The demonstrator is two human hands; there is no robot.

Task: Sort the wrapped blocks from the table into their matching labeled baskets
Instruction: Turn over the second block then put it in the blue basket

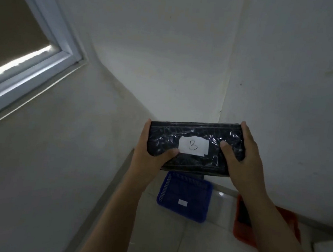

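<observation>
Right, both hands are on one block. My left hand (151, 144) clamps the left end, thumb lying across the front face just beside the label; my right hand (240, 153) clamps the right end, thumb on the front, fingers (245, 126) curled over the top edge. Fingers of both hands are closed on the wrapped block (195, 147), which is up in the air, level, long side across, front face toward me.

White label (193, 146) sits between the two thumbs and reads B. Wrap is glossy dark plastic, crinkled, so I judge it slippery; the block keeps straight edges under the squeeze, so probably stiff inside. Needing two hands suggests some weight, though I can't confirm that. Best hold is the one in use: the short ends, palms pressing inward, thumbs off the label so it stays readable.

Below and beyond the fingers, on the tiled floor (170, 244), a blue basket (185, 196) lies almost straight under the block, with a small white tag (182, 203) I can't read. Right of my right forearm is an orange-red basket (245, 231), partly hidden. Farther off: bare wall corner, window frame (46, 57) up left. No bench in view.
</observation>
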